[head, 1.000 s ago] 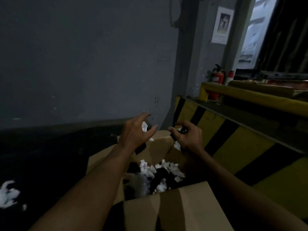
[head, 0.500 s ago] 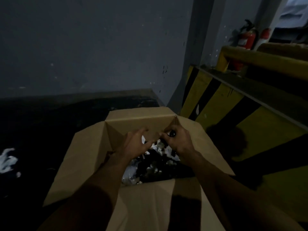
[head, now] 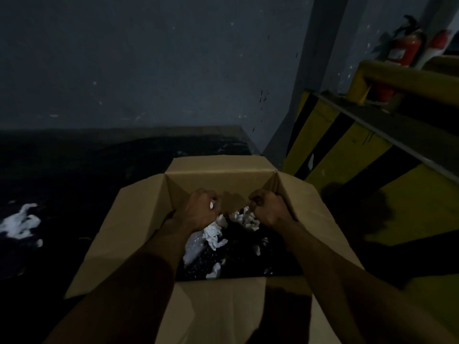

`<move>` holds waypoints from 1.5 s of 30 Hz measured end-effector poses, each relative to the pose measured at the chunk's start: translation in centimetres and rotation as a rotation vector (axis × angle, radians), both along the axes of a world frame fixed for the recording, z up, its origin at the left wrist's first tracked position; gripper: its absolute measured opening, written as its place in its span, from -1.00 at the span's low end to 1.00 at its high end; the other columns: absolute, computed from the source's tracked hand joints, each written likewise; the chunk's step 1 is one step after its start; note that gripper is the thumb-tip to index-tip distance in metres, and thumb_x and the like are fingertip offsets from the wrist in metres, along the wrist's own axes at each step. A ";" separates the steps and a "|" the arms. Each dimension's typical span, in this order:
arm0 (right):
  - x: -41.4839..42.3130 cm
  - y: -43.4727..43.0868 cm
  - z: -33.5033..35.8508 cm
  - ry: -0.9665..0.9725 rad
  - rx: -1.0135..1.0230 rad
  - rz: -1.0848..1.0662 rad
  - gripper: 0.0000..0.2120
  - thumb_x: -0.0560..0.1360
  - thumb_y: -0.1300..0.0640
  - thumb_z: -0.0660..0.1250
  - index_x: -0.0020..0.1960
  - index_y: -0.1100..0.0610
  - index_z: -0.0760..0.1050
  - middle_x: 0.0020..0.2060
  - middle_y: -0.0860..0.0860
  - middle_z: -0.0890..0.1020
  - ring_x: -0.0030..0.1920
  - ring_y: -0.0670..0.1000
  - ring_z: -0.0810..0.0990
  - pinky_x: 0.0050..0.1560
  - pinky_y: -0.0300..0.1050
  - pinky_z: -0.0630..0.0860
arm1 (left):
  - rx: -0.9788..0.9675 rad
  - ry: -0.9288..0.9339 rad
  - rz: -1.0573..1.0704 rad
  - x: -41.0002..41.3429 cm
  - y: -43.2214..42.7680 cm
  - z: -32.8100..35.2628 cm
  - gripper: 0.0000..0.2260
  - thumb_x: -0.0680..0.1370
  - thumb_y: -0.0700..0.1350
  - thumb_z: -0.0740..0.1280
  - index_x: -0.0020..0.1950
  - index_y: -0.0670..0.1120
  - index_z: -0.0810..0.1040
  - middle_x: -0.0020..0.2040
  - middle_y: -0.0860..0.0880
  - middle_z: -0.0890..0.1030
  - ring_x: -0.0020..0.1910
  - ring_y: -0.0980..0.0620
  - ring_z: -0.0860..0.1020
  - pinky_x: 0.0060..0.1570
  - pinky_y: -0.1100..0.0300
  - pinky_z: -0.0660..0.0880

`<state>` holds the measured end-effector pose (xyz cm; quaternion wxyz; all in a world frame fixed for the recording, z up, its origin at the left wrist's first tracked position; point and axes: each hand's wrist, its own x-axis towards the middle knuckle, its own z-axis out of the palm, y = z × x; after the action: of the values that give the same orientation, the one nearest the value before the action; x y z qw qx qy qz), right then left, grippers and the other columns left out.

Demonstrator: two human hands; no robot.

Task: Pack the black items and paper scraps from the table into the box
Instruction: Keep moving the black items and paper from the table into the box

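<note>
The open cardboard box (head: 218, 173) sits under both forearms, flaps spread. Below the hands, inside it, lie black items (head: 238, 240) mixed with white paper scraps (head: 212, 232). More white scraps (head: 21, 222) lie on the dark table, well left of the left hand (head: 201, 209), which curls around a white bit. The right hand (head: 269, 207) is fisted; its contents cannot be told.

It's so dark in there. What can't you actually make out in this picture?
- Left hand: curled shut over the box; only a white speck shows, the rest of its contents are hidden by the fingers.
- Right hand: a closed fist, contents hidden.
- Black items in the box: too dim to identify.
- White scraps on the table: blurred.
</note>
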<state>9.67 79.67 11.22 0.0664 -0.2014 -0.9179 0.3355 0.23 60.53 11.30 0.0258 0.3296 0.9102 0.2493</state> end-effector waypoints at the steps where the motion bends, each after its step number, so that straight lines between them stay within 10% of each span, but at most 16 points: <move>1: 0.0 0.0 0.3 0.020 0.000 0.002 -0.79 0.50 0.10 0.28 0.10 0.06 0.58 0.04 0.08 0.67 0.07 0.11 0.62 0.08 -0.05 0.56 | 0.009 0.010 0.006 0.0 -0.1 0.5 -0.74 0.58 -0.03 0.24 0.16 -0.12 0.58 0.13 -0.13 0.58 0.10 -0.10 0.53 0.07 0.13 0.43; 32: -5.3 -47.8 6.9 0.493 0.049 0.482 -0.72 0.47 -0.10 0.34 0.09 0.04 0.52 0.00 0.05 0.52 -0.01 0.08 0.56 -0.04 -0.18 0.43 | 0.141 0.553 0.633 7.1 -47.7 7.0 -0.65 0.41 0.10 0.28 0.05 -0.13 0.51 -0.06 -0.12 0.53 -0.03 -0.13 0.51 -0.05 0.07 0.44; 45: -6.6 -63.4 -1.3 0.310 0.079 0.531 -0.71 0.45 -0.09 0.35 0.10 0.02 0.52 0.08 0.09 0.52 0.11 0.15 0.53 0.11 -0.06 0.49 | 0.128 0.354 0.692 6.8 -65.0 -1.1 -0.59 0.42 0.09 0.26 0.10 -0.18 0.50 -0.01 -0.14 0.52 -0.06 -0.13 0.51 -0.11 0.07 0.49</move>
<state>3.02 16.32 9.88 0.1237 0.1018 -0.9297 0.3317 7.06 -4.50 10.20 -0.2379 0.0423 0.9406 0.2387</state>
